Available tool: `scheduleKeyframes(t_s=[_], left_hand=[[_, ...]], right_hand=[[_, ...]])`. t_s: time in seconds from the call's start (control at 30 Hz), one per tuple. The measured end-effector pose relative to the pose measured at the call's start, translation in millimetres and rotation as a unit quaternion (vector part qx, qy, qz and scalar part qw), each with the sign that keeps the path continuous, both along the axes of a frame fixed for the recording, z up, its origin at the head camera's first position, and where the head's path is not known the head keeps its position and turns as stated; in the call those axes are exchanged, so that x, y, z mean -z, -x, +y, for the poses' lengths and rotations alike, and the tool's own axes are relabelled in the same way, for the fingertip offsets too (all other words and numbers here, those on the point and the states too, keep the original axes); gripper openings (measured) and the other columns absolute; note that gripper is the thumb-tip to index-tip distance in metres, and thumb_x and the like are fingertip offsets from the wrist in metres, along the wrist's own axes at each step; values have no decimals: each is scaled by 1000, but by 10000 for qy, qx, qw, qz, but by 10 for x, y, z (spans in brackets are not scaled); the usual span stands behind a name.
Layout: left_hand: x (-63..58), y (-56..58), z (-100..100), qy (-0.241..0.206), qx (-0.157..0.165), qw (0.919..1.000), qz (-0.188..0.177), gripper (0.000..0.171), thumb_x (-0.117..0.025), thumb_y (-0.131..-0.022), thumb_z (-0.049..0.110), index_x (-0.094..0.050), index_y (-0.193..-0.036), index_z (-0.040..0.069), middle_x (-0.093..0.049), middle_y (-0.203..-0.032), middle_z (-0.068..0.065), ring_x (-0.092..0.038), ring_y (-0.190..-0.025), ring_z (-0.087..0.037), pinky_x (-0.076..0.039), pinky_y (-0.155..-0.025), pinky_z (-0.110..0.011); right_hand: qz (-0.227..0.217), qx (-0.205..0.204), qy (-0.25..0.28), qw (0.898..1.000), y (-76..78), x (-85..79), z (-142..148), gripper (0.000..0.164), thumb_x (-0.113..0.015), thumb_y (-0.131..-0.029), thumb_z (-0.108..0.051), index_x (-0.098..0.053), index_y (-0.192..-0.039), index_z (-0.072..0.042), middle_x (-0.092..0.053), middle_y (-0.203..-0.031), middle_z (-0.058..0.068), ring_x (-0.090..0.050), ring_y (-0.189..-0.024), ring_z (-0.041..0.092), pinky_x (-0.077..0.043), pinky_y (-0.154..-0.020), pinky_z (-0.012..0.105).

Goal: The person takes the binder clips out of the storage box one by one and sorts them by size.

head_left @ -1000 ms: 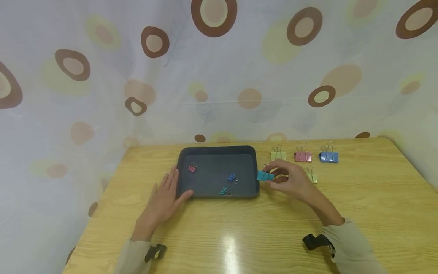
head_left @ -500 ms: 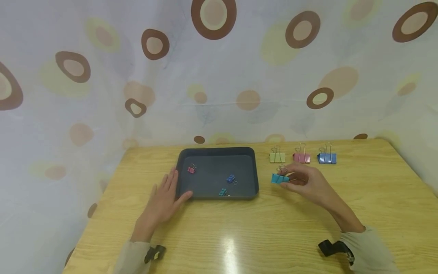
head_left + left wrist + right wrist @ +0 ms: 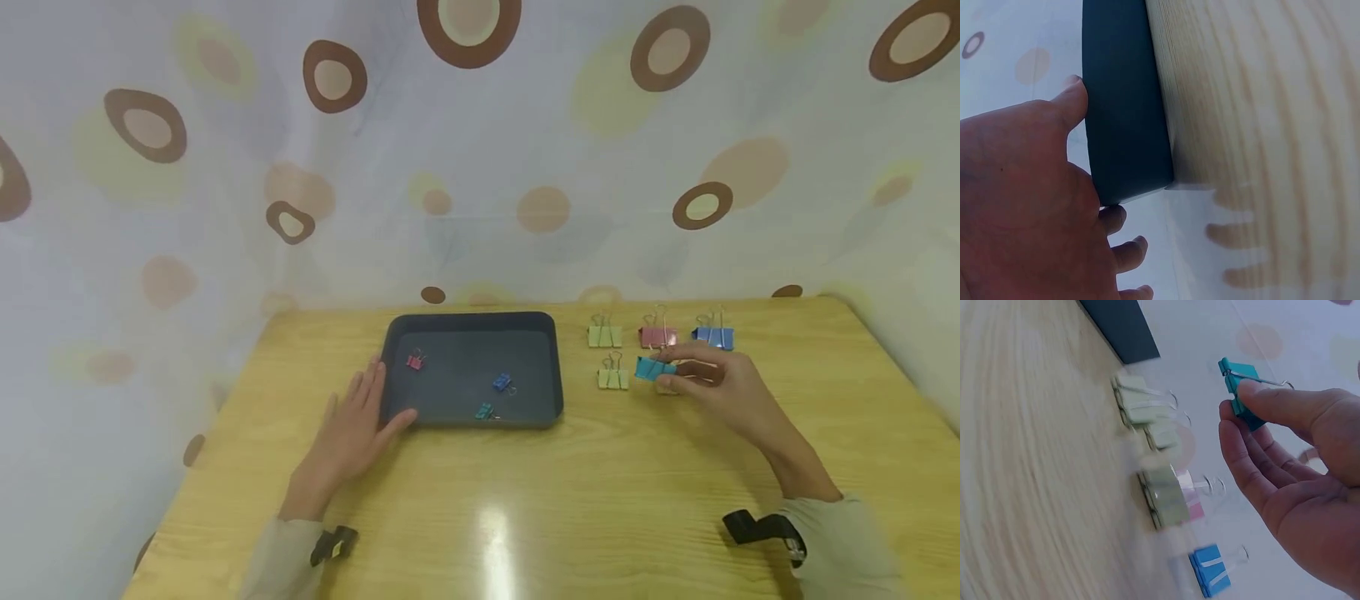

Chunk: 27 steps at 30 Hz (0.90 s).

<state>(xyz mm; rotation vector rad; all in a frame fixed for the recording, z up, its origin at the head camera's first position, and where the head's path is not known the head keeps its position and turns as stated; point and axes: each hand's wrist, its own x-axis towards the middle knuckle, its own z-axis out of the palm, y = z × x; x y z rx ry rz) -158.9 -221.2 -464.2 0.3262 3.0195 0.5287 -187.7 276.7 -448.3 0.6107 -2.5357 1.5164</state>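
My right hand (image 3: 723,387) pinches a large teal binder clip (image 3: 654,368) between thumb and fingers, held above the table to the right of the tray. In the right wrist view the thumb lies across the teal clip (image 3: 1249,369), its wire handle pointing back over the hand. My left hand (image 3: 348,437) rests at the near left corner of a dark grey tray (image 3: 472,322), fingers extended along its left side, thumb at the front edge. Inside the tray lie a small pink binder clip (image 3: 416,359), a small blue one (image 3: 502,382) and a small teal one (image 3: 486,412).
Behind the right hand stand a pale green binder clip (image 3: 604,337), a pink one (image 3: 658,337) and a blue one (image 3: 714,337). Closer sits another pale green clip (image 3: 613,379); one more is mostly hidden by the hand. A patterned curtain (image 3: 543,258) backs the table.
My right hand has carried the teal binder clip rightward, from beside the tray's right edge to past the nearer pale green clip. The left hand stays at the tray.
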Motion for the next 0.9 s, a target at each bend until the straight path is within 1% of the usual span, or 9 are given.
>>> scheduleKeyframes(t_s=[0.13,0.23,0.3,0.37,0.47,0.53,0.67,0.8,0.9], left_hand=[[-20,17,12,118,-18,9999,-8,94,-41,-104,64,-11,-163,-1,-8,-171,-17,-14,-154,-42,-12,-118,-71],[-17,11,13,165,5,9999,-16,93,-42,-104,64,-11,-163,-2,-8,-170,-17,-15,-154,-42,-12,-118,-71],[-19,8,13,172,1,9998,-44,94,-42,-103,64,-12,-163,-2,-8,-170,-17,-15,-154,-42,-12,-118,-70],[-29,2,10,157,-15,9998,-81,94,-42,-103,65,-11,-163,-2,-7,-171,-17,-14,-154,-41,-12,-118,-70],[-34,1,8,145,-49,9998,-105,94,-43,-103,64,-11,-163,-2,-6,-171,-17,-14,-154,-41,-12,-118,-70],[-37,-5,8,132,-61,9998,-113,94,-43,-104,63,-11,-163,-2,-6,-171,-17,-14,-154,-42,-11,-118,-70],[-38,-10,8,123,-63,9998,-120,94,-44,-104,63,-10,-163,-2,-6,-171,-17,-13,-155,-42,-11,-118,-71],[-37,-4,12,130,-59,9998,-149,94,-43,-104,63,-10,-163,-2,-5,-171,-16,-13,-155,-41,-11,-118,-71],[-37,-1,23,122,-48,9998,-131,94,-44,-104,63,-10,-163,-2,-5,-171,-17,-13,-155,-41,-11,-118,-71]], right_hand=[[-146,351,16,9993,-17,-16,214,25,-71,-95,0,-71,-119,1,-68,-119,-7,-68,-101,-4,-56,-80,15],[-317,548,6,9980,-43,0,363,24,-71,-96,-2,-73,-120,-1,-69,-118,-11,-69,-98,-5,-56,-77,15],[-428,693,9,9967,-53,8,451,23,-72,-96,-4,-73,-119,-1,-69,-116,-15,-70,-95,-5,-57,-75,15],[-463,840,-84,9954,-50,12,525,24,-72,-97,-8,-72,-119,0,-68,-114,-20,-69,-93,-7,-56,-74,14],[-554,1102,-275,9920,-41,28,618,28,-73,-98,-16,-70,-120,1,-66,-109,-24,-64,-96,-12,-53,-73,12],[-589,1229,-417,9898,-38,55,671,30,-73,-98,-20,-70,-120,0,-66,-108,-24,-61,-97,-13,-51,-74,10],[-675,1337,-464,9876,-46,130,762,31,-73,-98,-20,-71,-119,2,-68,-105,-22,-61,-95,-11,-48,-75,9],[-827,1370,-434,9862,-54,202,848,31,-74,-97,-20,-70,-116,4,-70,-102,-21,-62,-91,-8,-48,-74,11],[-994,1422,-465,9837,-53,251,904,33,-74,-97,-22,-70,-116,5,-71,-101,-19,-61,-91,-9,-49,-73,11]])
